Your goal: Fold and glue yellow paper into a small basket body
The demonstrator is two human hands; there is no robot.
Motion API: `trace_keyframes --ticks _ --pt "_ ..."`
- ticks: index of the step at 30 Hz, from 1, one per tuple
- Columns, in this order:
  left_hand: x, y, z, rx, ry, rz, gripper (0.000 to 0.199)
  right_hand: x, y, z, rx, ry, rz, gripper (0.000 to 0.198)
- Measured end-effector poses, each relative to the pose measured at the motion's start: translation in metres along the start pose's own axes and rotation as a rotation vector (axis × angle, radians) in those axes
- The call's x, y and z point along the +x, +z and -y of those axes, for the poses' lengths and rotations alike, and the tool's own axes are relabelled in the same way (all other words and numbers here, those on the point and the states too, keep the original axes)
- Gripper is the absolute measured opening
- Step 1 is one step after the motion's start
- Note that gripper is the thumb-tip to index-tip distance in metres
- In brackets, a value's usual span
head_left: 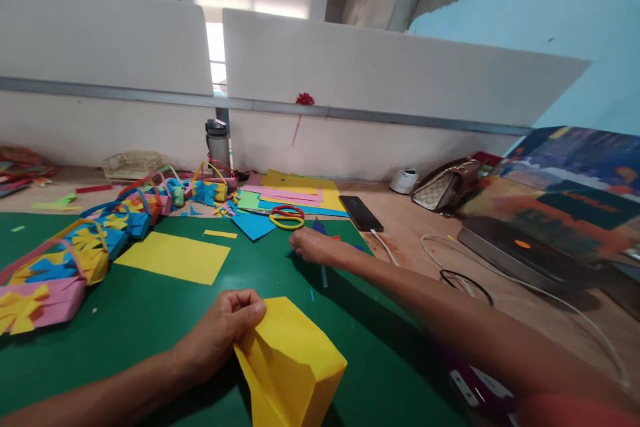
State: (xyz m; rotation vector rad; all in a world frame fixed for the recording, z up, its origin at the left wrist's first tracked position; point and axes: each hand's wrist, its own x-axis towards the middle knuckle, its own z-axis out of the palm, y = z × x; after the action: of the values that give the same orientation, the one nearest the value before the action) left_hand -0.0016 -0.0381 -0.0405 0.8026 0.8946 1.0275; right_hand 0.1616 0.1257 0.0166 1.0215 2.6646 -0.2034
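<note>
My left hand (227,320) pinches the edge of a folded yellow paper box (295,347) at the front of the table. The box is tilted, its open side towards the hand. My right hand (313,245) is stretched forward with the fingers curled together low over the green mat; what they hold is hard to make out. Partly hidden behind that hand is a dark blue object (319,226) with a bit of orange-red beside it. Just beyond lie scissors (287,218) with red and yellow handles. A yellow paper sheet (175,257) lies flat to the left.
Small paper baskets (103,240) with flowers line the left side. Coloured paper sheets (300,188), a phone (361,213) with a white cable, and a grey bottle (217,147) stand or lie further back. A laptop (565,193) and a dark case (520,253) are at right.
</note>
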Motion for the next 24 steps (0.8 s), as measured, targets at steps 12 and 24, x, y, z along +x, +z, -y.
trace_keyframes --ticks 12,24 --pt "0.014 -0.007 -0.014 -0.05 0.126 -0.166 0.038 0.057 -0.033 0.014 0.343 0.053 -0.078 0.032" --pt "0.014 -0.01 -0.011 -0.022 0.102 -0.134 0.038 0.101 -0.069 0.051 0.417 0.019 -0.446 0.026"
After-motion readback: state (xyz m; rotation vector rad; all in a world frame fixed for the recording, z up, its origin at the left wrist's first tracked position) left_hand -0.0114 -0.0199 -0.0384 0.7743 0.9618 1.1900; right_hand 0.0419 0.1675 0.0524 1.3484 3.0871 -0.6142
